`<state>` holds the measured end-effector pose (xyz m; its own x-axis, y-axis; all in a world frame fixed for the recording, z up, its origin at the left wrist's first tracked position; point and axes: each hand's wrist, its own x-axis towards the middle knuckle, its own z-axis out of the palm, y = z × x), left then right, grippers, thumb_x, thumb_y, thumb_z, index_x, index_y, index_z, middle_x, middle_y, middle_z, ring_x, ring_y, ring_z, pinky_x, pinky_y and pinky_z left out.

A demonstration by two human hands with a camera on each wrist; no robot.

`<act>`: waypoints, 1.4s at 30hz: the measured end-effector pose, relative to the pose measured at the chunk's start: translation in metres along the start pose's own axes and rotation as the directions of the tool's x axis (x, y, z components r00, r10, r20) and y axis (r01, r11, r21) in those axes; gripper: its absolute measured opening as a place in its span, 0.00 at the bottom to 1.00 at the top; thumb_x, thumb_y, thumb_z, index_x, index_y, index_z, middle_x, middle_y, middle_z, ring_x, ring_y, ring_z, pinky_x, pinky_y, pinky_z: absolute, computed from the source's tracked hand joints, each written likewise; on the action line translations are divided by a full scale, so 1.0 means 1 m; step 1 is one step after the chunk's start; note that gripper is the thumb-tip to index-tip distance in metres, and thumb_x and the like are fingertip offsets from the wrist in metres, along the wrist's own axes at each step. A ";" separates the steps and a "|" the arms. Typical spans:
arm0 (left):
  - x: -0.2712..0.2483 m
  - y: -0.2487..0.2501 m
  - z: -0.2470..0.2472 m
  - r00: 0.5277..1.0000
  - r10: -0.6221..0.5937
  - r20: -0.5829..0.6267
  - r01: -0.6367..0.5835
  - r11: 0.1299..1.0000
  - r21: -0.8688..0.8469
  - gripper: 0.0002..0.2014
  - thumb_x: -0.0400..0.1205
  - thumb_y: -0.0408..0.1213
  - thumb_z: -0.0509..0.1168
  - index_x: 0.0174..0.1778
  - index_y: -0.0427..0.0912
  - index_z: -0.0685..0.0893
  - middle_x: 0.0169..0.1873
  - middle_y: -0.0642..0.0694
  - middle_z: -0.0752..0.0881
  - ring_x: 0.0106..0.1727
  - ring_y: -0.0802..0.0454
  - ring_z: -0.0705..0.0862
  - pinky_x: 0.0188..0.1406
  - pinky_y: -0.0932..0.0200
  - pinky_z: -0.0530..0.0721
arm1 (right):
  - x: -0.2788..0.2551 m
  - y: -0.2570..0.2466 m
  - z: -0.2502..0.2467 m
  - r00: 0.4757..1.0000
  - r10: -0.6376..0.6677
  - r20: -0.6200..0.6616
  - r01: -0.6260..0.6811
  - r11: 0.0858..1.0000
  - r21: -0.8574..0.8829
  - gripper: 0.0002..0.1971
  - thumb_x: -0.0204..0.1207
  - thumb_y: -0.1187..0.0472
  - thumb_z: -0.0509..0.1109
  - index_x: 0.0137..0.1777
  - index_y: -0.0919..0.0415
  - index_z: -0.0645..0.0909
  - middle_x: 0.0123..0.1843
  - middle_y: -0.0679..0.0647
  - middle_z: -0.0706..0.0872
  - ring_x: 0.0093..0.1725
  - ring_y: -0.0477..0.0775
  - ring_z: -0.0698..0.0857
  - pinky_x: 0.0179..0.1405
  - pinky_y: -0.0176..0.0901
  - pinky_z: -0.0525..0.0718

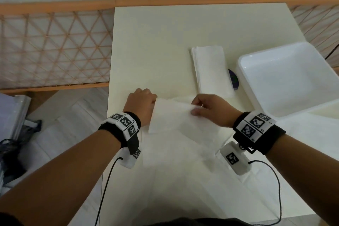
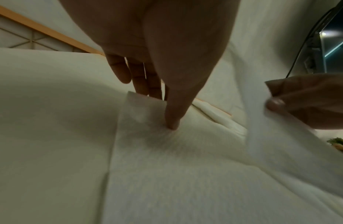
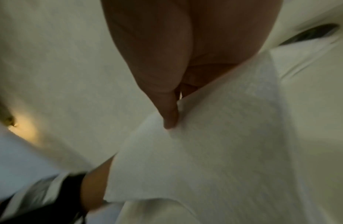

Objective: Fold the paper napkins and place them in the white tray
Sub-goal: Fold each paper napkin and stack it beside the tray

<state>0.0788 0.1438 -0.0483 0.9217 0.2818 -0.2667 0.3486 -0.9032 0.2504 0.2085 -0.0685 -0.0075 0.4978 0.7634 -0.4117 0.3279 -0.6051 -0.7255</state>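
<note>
Left hand (image 1: 142,105) pinching the napkin (image 1: 176,121) near the counter's (image 1: 165,42) left edge, likely to anchor it. Right hand (image 1: 211,109) pinching the raised opposite edge for folding. Tray (image 1: 244,71) waiting at the right edge.

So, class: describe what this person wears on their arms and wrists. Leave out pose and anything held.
Both forearms are bare, with no sleeves. Each wrist carries a black band ringed with white tiles printed with black square markers. Under each wrist hangs a white box bearing one more marker, and a thin black cable trails from each box.
</note>
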 end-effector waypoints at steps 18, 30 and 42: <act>0.004 0.007 0.010 0.998 -0.013 -0.056 -0.002 0.967 -0.254 0.11 0.80 0.50 0.67 0.51 0.48 0.87 0.44 0.51 0.87 0.50 0.49 0.81 0.54 0.51 0.77 | 0.100 0.050 -0.075 0.694 0.460 -0.554 -0.343 0.888 0.307 0.18 0.80 0.57 0.65 0.68 0.63 0.75 0.64 0.58 0.83 0.61 0.60 0.81 0.51 0.41 0.73; -0.007 0.012 -0.001 0.995 0.069 -0.076 -0.081 0.983 -0.167 0.15 0.85 0.49 0.60 0.63 0.53 0.86 0.49 0.47 0.90 0.53 0.43 0.84 0.55 0.46 0.79 | 0.069 0.026 -0.048 0.785 0.288 -0.549 -0.480 0.842 -0.245 0.39 0.77 0.48 0.65 0.81 0.63 0.52 0.81 0.63 0.61 0.80 0.67 0.61 0.76 0.62 0.63; -0.040 0.007 -0.006 0.996 0.037 -0.085 -0.076 0.848 -0.525 0.08 0.77 0.44 0.72 0.50 0.54 0.82 0.42 0.56 0.87 0.49 0.56 0.83 0.50 0.56 0.81 | 0.023 -0.017 0.038 0.956 -0.281 0.082 0.291 0.892 -0.345 0.16 0.76 0.52 0.71 0.62 0.53 0.80 0.57 0.47 0.85 0.57 0.51 0.82 0.61 0.45 0.76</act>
<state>0.0459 0.1282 -0.0302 0.9450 0.2751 -0.1770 0.3148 -0.6175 0.7208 0.1837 -0.0318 -0.0256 0.3183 0.9184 -0.2351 0.7149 -0.3954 -0.5767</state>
